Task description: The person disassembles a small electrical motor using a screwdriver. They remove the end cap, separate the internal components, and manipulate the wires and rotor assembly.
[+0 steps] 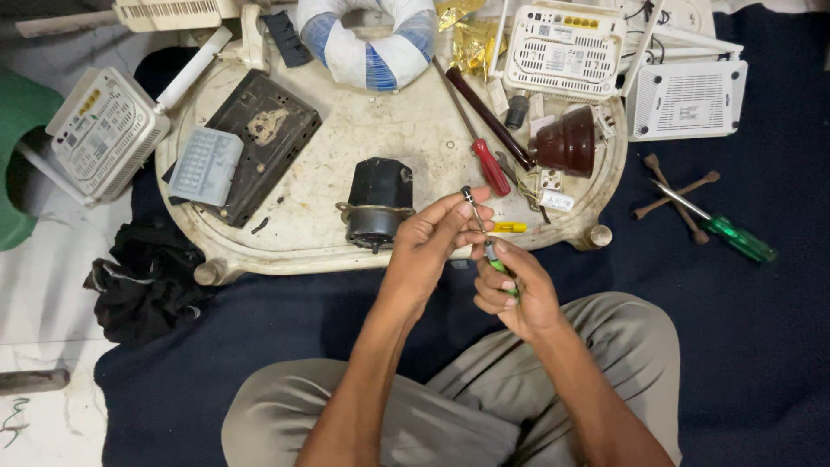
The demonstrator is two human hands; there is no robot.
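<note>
**A:** A person sits cross-legged on a dark blue floor covering, both hands raised over the near rim of a low, grimy white desk [328,147]. What are the hands doing?

**B:** The left hand [428,246] pinches the metal shaft of a small screwdriver [481,227] near its upper end, thumb and fingertips closed on it. The right hand [517,290] is curled around the tool's green handle, just below, fingers wrapped shut. The tool stands nearly upright between them, just in front of a black electric motor [377,203] resting on the desk.

**A:** How would that tool handle?

**B:** By the look of it, light and rigid: a thin steel shaft, likely slick under the fingers, and a thicker plastic handle that gives the surer grip. The handle is the place to take hold; the shaft suits only a light steadying pinch.

**A:** And around them?

**B:** A red-handled screwdriver [490,164] lies beyond the motor, beside a dark brown ribbed insulator [568,141]. A black plate [259,138] with a pale grey moulded block [206,164] sits at the left. A white-and-blue wrapped ring [367,39] lies at the far edge. White routers [104,130] ring the desk, and a green-handled screwdriver [722,229] rests on the floor covering at the right, near a cross wrench [679,195]. A black cloth [147,281] lies crumpled at the left.
</note>
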